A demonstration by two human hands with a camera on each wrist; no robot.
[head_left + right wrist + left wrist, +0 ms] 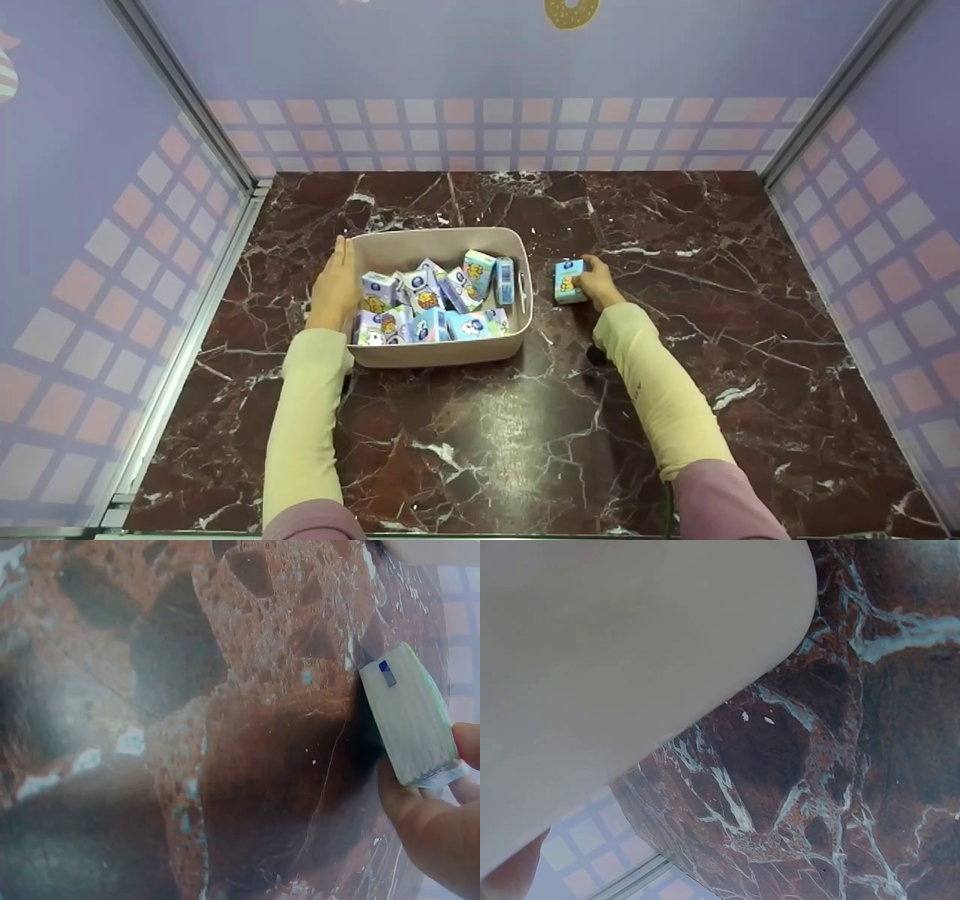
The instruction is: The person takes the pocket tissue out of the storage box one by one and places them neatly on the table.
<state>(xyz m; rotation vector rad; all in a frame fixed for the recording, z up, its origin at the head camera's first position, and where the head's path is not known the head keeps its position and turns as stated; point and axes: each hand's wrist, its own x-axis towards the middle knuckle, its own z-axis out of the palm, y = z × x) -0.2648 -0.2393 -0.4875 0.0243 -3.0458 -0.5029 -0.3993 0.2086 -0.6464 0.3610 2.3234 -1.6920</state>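
A beige plastic bin (435, 355) stands on the table, holding several small tissue packs (426, 300) in blue, purple and green wrappers that lie at mixed angles. My left hand (334, 291) lies along the bin's left wall with its fingers straight; in the left wrist view the bin wall (630, 652) fills much of the picture and only a bit of finger shows. To the right of the bin, my right hand (600, 283) pinches a blue tissue pack (568, 282) between thumb and fingers. The right wrist view shows that pack's pale side (412, 720), close above the tabletop.
The dark red marble-patterned table (465, 442) carries small white specks. Purple panels with pink and white squares (495, 135) enclose the back and both sides, joined by metal corner posts (180, 90).
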